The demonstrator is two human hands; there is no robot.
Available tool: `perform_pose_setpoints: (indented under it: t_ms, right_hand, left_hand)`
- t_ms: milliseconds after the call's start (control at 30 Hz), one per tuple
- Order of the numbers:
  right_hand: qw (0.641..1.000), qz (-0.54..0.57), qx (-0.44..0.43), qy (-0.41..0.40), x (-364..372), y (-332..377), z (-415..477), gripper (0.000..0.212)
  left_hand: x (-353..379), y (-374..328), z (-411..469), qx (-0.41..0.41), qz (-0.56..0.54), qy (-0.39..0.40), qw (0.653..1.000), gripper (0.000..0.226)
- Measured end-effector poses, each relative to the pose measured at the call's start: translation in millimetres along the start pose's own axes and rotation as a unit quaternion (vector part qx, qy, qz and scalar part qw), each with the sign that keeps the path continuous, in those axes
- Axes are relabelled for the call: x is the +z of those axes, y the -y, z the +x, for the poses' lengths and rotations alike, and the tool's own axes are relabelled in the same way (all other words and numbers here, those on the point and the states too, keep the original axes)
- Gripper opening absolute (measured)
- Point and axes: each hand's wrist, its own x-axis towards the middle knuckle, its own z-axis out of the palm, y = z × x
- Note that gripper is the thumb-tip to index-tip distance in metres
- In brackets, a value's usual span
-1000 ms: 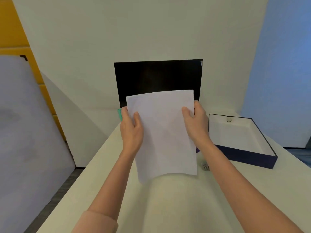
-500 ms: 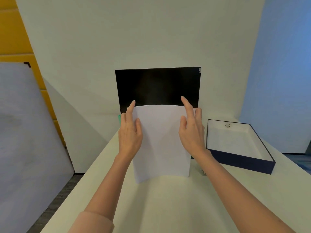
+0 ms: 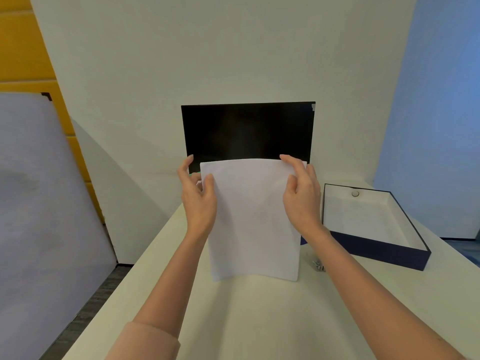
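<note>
Hands flank paper sheet (image 3: 253, 219). Left hand (image 3: 198, 201) pinches left edge, thumb in front, forefinger lifted free. Right hand (image 3: 302, 198) pinches top right corner, forefinger on top edge. Sheet upright, bowed, just before black panel (image 3: 248, 131), bottom edge seemingly on table (image 3: 259, 320). Open box (image 3: 374, 252) right of panel. Risk: with light grips, curved sheet may buckle, crease or slip sideways; push forward could tip panel.

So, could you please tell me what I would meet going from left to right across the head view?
A large pale grey panel leaning at the left → left hand → white sheet of paper → right hand → open navy-blue cardboard box with white lining.
</note>
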Motion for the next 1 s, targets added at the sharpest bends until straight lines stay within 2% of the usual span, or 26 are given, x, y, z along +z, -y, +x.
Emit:
perform_pose_setpoints:
  t_ms: [100, 267, 333, 433, 533, 600, 667, 733, 833, 1000]
  right_hand:
    - [0.999, 0.027, 0.035, 0.017, -6.4, 1.0, 11.2, 0.051]
    - [0.986, 0.027, 0.134, 0.097, -11.0, -12.2, 27.4, 0.053]
    - [0.972, 0.009, 0.183, 0.147, -4.8, -26.0, 24.1, 0.051]
    - [0.939, -0.026, 0.264, 0.22, 14.3, -61.3, -3.1, 0.046]
    - [0.907, -0.046, 0.332, 0.254, 32.8, -99.5, -46.8, 0.05]
    - [0.899, -0.108, 0.329, 0.269, 43.3, -116.9, -71.5, 0.053]
    - [0.896, -0.208, 0.292, 0.261, 51.2, -126.0, -89.7, 0.056]
    - [0.901, -0.262, 0.251, 0.238, 56.9, -130.3, -102.2, 0.059]
    - [0.909, -0.3, 0.195, 0.215, 60.9, -138.1, -113.9, 0.06]
    - [0.914, -0.309, 0.174, 0.196, 61.7, -147.4, -115.9, 0.059]
  left_hand:
    - [-0.6, -6.5, 9.3, -0.103, -0.074, -0.013, 0.992, 0.007]
    - [5.1, 11.0, 21.2, -0.199, -0.043, 0.001, 0.979, 0.004]
    - [11.4, 29.9, 20.5, -0.227, 0.006, 0.006, 0.974, 0.006]
    - [17.9, 72.7, -2.8, -0.246, 0.147, 0.033, 0.958, 0.013]
    - [19.1, 115.5, -41.5, -0.29, 0.278, 0.063, 0.914, 0.023]
    - [19.9, 137.4, -62.7, -0.3, 0.342, 0.078, 0.887, 0.021]
    - [21.7, 152.1, -76.8, -0.268, 0.379, 0.081, 0.882, 0.014]
    - [23.0, 163.5, -83.8, -0.226, 0.405, 0.071, 0.883, 0.013]
    - [22.0, 171.5, -86.9, -0.214, 0.405, 0.05, 0.888, 0.016]
    - [23.4, 170.9, -87.5, -0.211, 0.412, 0.033, 0.886, 0.021]
